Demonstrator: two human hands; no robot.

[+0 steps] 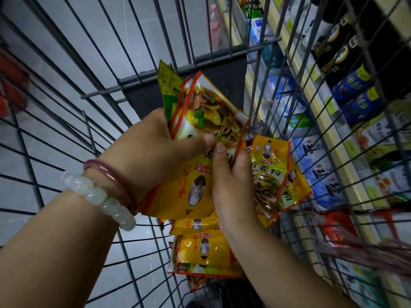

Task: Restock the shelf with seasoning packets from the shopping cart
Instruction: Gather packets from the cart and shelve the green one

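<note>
The wire shopping cart (93, 121) fills the view, with the shelf (333, 121) of bagged goods along its right side. Inside the cart, the left hand (155, 147) is closed on a fanned bunch of seasoning packets (206, 112), at least three, thumb pressed across the front one. Just right, the right hand (233, 181) grips two more packets (275, 174). Nearer, below both hands, a loose pile (204, 252) of at least three lies in the cart. Two bracelets (106, 190) circle the left wrist.

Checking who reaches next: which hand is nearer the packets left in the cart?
Right. The right hand is just above the cart packets; the left hand is higher.
</note>
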